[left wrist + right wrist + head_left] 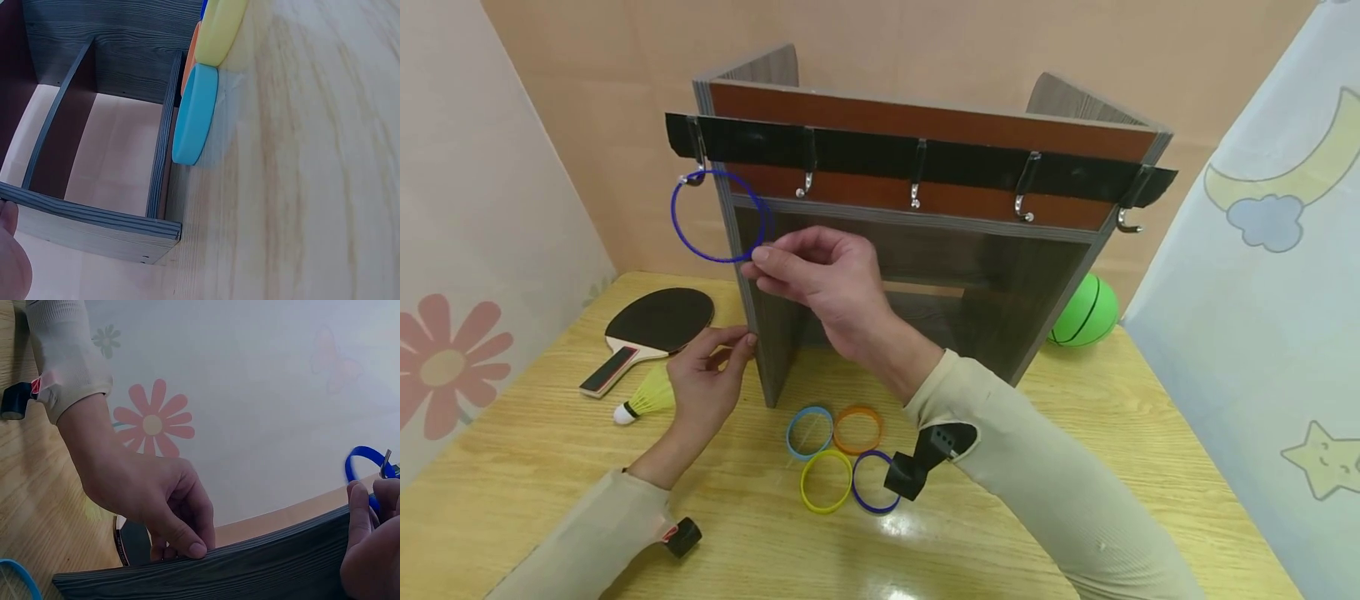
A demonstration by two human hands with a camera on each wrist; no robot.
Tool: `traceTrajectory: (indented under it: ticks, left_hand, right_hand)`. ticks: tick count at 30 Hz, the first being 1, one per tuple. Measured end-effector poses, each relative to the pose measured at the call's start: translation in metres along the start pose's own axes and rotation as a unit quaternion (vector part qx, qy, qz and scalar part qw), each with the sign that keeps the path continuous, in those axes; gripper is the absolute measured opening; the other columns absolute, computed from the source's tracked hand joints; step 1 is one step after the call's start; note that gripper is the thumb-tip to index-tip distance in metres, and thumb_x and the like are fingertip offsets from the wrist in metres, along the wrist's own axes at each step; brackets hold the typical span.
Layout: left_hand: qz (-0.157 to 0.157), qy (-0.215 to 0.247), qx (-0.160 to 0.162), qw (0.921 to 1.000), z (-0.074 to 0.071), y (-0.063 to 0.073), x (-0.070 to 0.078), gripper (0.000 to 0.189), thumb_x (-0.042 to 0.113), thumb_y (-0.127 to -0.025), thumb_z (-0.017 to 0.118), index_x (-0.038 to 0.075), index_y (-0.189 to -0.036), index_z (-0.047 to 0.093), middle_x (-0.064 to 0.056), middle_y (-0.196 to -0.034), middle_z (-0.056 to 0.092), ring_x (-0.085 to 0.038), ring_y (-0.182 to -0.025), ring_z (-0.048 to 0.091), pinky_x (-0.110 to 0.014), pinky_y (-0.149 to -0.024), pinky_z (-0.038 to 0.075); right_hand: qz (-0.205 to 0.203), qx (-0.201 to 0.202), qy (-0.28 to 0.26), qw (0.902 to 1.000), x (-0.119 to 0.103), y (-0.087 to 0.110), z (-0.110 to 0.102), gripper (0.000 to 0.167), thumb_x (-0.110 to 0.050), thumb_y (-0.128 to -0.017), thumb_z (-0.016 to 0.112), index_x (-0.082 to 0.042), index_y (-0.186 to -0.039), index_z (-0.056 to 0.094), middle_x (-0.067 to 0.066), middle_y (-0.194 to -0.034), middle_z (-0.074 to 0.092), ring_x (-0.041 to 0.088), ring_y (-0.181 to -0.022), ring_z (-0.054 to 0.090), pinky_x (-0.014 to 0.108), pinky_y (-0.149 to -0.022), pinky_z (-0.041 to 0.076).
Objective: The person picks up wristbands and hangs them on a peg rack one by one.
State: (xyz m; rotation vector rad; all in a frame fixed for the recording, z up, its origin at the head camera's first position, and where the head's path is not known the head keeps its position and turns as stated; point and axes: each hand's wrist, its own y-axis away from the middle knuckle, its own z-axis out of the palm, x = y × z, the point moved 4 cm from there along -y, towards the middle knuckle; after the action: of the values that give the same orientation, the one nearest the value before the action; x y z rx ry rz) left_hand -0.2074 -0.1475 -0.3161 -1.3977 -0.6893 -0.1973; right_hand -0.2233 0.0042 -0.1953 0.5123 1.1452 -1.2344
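A thin dark-blue ring (679,227), like a silicone wristband, is pinched between the thumb and fingers of my right hand (842,279). Its upper edge meets the leftmost metal hook (700,173); I cannot tell whether the ring hangs on it. With thumb and fingertips my left hand (709,375) grips the left side edge of a grey wooden rack (767,350); the right wrist view shows the same left hand (147,494) on that edge. On the table below lie a light-blue ring (789,442), an orange ring (880,429), a yellow ring (805,492) and another dark-blue ring (867,505).
A black strip (865,150) across the rack carries several hooks. Left of the rack lie a table tennis paddle (658,321) and a yellow shuttlecock (651,396). At the right, behind the rack's side, sits a green ball (1086,312).
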Motion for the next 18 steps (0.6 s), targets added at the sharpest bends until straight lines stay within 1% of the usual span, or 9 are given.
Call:
traceTrajectory:
  ticks: [6, 11, 14, 18]
  left_hand:
    - [-0.003, 0.004, 0.011, 0.9999, -0.002, 0.002, -0.001, 0.008, -0.018, -0.077, 0.067, -0.014, -0.084, 0.067, -0.023, -0.074, 0.062, -0.005, -0.068, 0.062, -0.015, -0.066, 0.053]
    - [0.005, 0.006, 0.002, 1.0, 0.0, 0.002, -0.003, 0.01, -0.021, -0.076, 0.065, -0.015, -0.084, 0.066, -0.025, -0.074, 0.062, -0.006, -0.068, 0.062, -0.016, -0.065, 0.054]
    - [0.008, 0.005, 0.0, 1.0, 0.0, 0.005, -0.012, 0.012, -0.023, -0.075, 0.065, -0.015, -0.084, 0.066, -0.026, -0.074, 0.062, -0.006, -0.067, 0.062, -0.017, -0.064, 0.054]
    - [0.005, 0.005, 0.006, 1.0, -0.002, 0.008, -0.026, 0.016, -0.024, -0.073, 0.066, -0.013, -0.084, 0.068, -0.024, -0.075, 0.063, -0.007, -0.068, 0.063, -0.018, -0.064, 0.055]
  right_hand:
    - [0.01, -0.003, 0.037, 0.9993, -0.002, 0.002, -0.002, 0.007, 0.007, -0.084, 0.066, 0.009, -0.09, 0.061, 0.021, -0.089, 0.067, 0.031, -0.082, 0.068, 0.041, -0.079, 0.055]
    - [0.013, 0.002, 0.059, 0.9982, -0.005, 0.007, -0.013, 0.008, 0.005, -0.084, 0.067, 0.006, -0.089, 0.061, 0.021, -0.089, 0.067, 0.03, -0.081, 0.068, 0.042, -0.079, 0.055]
    - [0.014, 0.002, 0.077, 0.9969, -0.006, 0.011, -0.022, 0.008, 0.004, -0.085, 0.067, 0.005, -0.089, 0.062, 0.02, -0.088, 0.066, 0.028, -0.078, 0.069, 0.042, -0.078, 0.056]
    - [0.009, 0.005, 0.107, 0.9942, -0.009, 0.016, -0.033, 0.007, 0.002, -0.085, 0.068, 0.003, -0.088, 0.062, 0.018, -0.086, 0.066, 0.025, -0.073, 0.068, 0.038, -0.072, 0.057]
